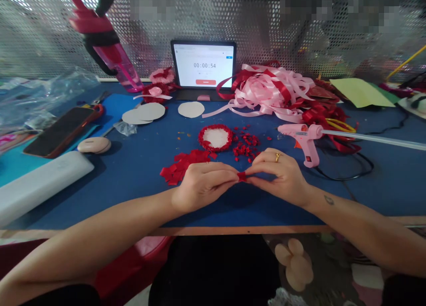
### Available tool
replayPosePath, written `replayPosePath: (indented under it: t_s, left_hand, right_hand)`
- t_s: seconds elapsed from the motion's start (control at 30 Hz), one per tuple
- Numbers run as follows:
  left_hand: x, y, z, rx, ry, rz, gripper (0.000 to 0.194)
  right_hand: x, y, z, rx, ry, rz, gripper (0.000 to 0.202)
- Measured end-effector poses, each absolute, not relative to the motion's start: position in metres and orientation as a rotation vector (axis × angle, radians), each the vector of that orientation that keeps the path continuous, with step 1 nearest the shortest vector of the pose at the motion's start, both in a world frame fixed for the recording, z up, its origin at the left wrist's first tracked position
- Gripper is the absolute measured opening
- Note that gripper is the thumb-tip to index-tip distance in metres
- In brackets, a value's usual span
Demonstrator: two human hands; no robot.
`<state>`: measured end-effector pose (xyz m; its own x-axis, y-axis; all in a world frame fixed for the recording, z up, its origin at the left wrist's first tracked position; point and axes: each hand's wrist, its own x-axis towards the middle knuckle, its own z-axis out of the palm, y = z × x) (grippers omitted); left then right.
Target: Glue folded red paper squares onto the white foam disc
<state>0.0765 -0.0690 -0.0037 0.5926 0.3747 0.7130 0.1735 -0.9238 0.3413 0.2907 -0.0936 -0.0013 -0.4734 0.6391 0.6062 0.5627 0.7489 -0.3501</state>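
Between both hands is a small piece of red ribbon (242, 176), pinched at its left side by my left hand (209, 181) and at its right by my right hand (279, 175). Just behind my left hand lies a pile of flat red ribbon pieces (176, 166). A white disc edged with red folded ribbon (215, 137) rests farther back on the blue table. To its right are several small folded red bits (245, 144), close behind my right fingers. The pink glue gun (304, 139) lies right of my right hand, a long clear stick in its back.
A tablet (204, 65) stands at the back beside a heap of pink and red ribbon (269, 90). White discs (191, 109) lie before it. On the left are a phone (61, 130), a long white case (43, 181) and a tilted pink bottle (109, 48). The glue gun's cord (346, 178) curls at right.
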Motion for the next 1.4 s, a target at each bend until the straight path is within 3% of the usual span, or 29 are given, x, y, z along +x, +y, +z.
replayPosePath:
  t_s: [1.07, 1.4]
  left_hand:
    - [0.081, -0.073, -0.007, 2.686, 0.525, 1.143, 0.009]
    - [0.085, -0.075, -0.01, 2.649, 0.585, 1.073, 0.014]
  right_hand:
    - [0.287, -0.1, -0.006, -0.893, -2.273, 0.105, 0.004]
    - [0.283, -0.107, -0.007, -0.892, -2.408, -0.007, 0.011]
